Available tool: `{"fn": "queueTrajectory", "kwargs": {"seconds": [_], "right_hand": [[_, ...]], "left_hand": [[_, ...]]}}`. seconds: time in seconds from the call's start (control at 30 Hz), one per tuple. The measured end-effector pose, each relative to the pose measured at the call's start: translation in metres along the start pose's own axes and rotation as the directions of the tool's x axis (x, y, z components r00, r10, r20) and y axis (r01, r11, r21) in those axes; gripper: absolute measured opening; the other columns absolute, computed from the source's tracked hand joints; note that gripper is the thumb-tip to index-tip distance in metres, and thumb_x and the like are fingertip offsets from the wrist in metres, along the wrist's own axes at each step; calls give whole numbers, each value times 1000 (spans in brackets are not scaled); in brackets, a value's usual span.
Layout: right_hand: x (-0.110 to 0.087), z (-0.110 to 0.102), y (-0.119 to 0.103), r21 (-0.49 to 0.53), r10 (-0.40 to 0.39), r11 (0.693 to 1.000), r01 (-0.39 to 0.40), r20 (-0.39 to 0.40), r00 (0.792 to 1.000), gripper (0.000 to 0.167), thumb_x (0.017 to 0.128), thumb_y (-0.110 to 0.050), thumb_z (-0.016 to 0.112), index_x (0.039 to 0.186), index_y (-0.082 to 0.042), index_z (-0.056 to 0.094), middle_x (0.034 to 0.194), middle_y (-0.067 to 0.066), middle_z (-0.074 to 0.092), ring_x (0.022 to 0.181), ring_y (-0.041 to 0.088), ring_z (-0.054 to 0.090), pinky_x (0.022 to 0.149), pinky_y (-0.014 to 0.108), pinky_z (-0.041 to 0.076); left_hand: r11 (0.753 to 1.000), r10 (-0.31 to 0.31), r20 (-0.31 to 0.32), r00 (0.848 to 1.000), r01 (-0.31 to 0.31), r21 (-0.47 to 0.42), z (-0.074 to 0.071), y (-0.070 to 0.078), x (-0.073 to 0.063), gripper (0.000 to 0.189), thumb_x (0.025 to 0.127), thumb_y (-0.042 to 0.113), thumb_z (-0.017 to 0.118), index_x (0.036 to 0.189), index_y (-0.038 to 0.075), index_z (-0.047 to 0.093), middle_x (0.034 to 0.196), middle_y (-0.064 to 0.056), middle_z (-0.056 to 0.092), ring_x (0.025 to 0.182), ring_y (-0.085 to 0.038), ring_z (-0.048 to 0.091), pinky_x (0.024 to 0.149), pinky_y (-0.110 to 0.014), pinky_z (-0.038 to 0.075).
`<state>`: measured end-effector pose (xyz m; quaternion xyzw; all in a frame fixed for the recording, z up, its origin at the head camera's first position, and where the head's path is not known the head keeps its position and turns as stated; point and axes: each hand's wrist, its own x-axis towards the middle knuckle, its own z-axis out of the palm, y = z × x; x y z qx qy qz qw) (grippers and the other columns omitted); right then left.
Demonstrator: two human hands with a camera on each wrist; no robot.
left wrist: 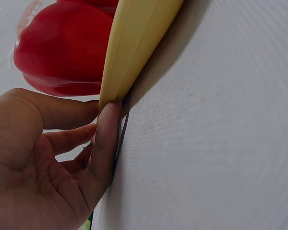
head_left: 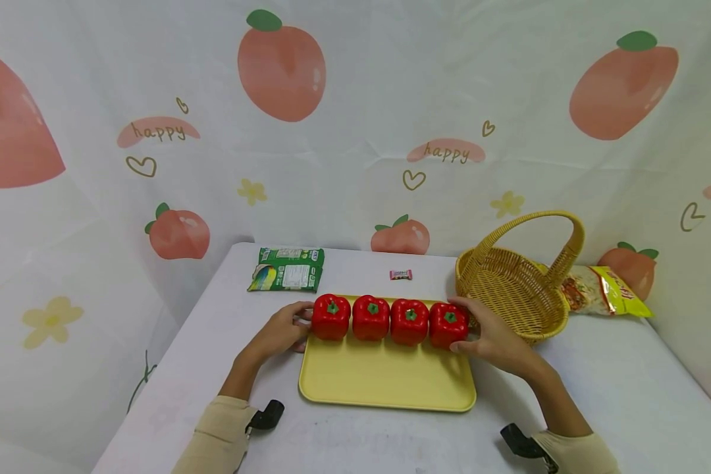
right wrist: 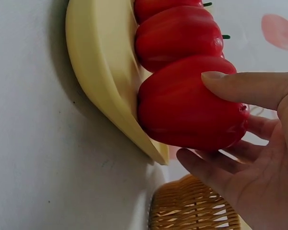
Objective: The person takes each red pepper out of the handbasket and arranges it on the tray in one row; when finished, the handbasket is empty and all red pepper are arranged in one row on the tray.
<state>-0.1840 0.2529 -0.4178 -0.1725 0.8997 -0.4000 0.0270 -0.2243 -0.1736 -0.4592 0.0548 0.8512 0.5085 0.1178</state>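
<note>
Several red bell peppers [head_left: 370, 318] with green stems stand in a row along the far side of a yellow tray [head_left: 385, 388]. At the tray's far left corner, my left hand [head_left: 280, 331] pinches the rim with its fingertips, beside the leftmost pepper [left wrist: 62, 50]. My right hand [head_left: 493, 334] holds the rightmost pepper [right wrist: 189, 105], thumb on the near side and fingers around the far side. In the right wrist view that pepper leans over the tray's end and its base is against the tray.
A yellow wicker basket [head_left: 512, 289] with a tall handle stands right of the tray, close to my right hand. Behind it lies a yellow snack bag [head_left: 604, 289]. Green packets [head_left: 287, 270] lie at the back left, and a small wrapped candy [head_left: 400, 274] at the back middle.
</note>
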Motion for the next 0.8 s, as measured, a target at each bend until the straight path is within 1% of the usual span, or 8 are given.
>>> {"fn": "queueTrajectory", "kwargs": {"seconds": [0.17, 0.33, 0.4, 0.5, 0.6, 0.63, 0.7, 0.8], "right_hand": [[-1, -1, 0, -6, 4, 1000, -4, 4, 1000, 81, 83, -12, 87, 152, -1, 46, 152, 24, 51, 140, 48, 49, 114, 71, 42], [-4, -6, -2, -4, -6, 1000, 6, 9, 1000, 85, 84, -19, 88, 155, 1, 45, 157, 25, 48, 146, 49, 43, 116, 72, 37], [-5, -10, -4, 6, -18, 1000, 18, 9, 1000, 85, 86, -21, 87, 155, 1, 44, 157, 26, 48, 146, 49, 44, 115, 70, 40], [-9, -20, -6, 35, -42, 999, 42, 5, 999, 79, 89, -23, 85, 155, -1, 45, 156, 25, 48, 142, 49, 49, 108, 65, 49], [-15, -32, -9, 15, -66, 998, 67, -39, 997, 71, 94, -23, 81, 154, -4, 49, 153, 23, 52, 135, 46, 57, 99, 57, 58], [-17, -37, -9, -7, -70, 998, 69, -64, 996, 67, 95, -23, 80, 153, -5, 51, 152, 22, 54, 132, 44, 60, 97, 54, 60], [-22, -47, -8, -64, -73, 996, 65, -124, 990, 61, 97, -24, 78, 151, -8, 55, 148, 19, 59, 128, 30, 64, 94, 40, 63], [-31, -63, 0, -152, -86, 987, 54, -215, 973, 52, 99, -23, 76, 146, -11, 60, 140, 16, 65, 119, 2, 62, 89, 19, 58]], "left_hand": [[1000, 1, 1, 1000, -1, 1, 1, 1, 0, 57, 94, 4, 61, 151, 4, 55, 133, -17, 64, 101, -24, 68, 72, -34, 66], [1000, -3, -2, 1000, 3, 2, 1, 1, 0, 57, 94, 4, 62, 151, 4, 55, 133, -16, 64, 102, -24, 68, 73, -34, 66], [1000, -4, -4, 1000, 4, 7, 1, 1, -1, 57, 95, 4, 62, 151, 4, 55, 133, -16, 64, 102, -24, 68, 73, -34, 66], [1000, -10, -1, 1000, 10, 15, 0, 1, -1, 57, 94, 4, 62, 151, 4, 55, 133, -16, 64, 101, -24, 67, 73, -34, 65], [999, -10, 14, 1000, 10, 33, -3, 2, -3, 57, 94, 5, 62, 151, 5, 54, 134, -17, 64, 98, -23, 67, 72, -34, 65], [999, -7, 15, 1000, 6, 45, -5, 3, -4, 57, 94, 6, 62, 151, 4, 54, 133, -17, 64, 97, -23, 67, 72, -33, 65], [998, 7, 14, 1000, -8, 64, -9, 4, -5, 57, 96, 7, 61, 152, 3, 53, 134, -19, 63, 96, -24, 67, 71, -34, 65], [995, 26, -26, 999, -24, 93, -16, 7, -8, 54, 101, 11, 61, 153, 3, 52, 134, -19, 63, 103, -28, 69, 73, -34, 66]]}}
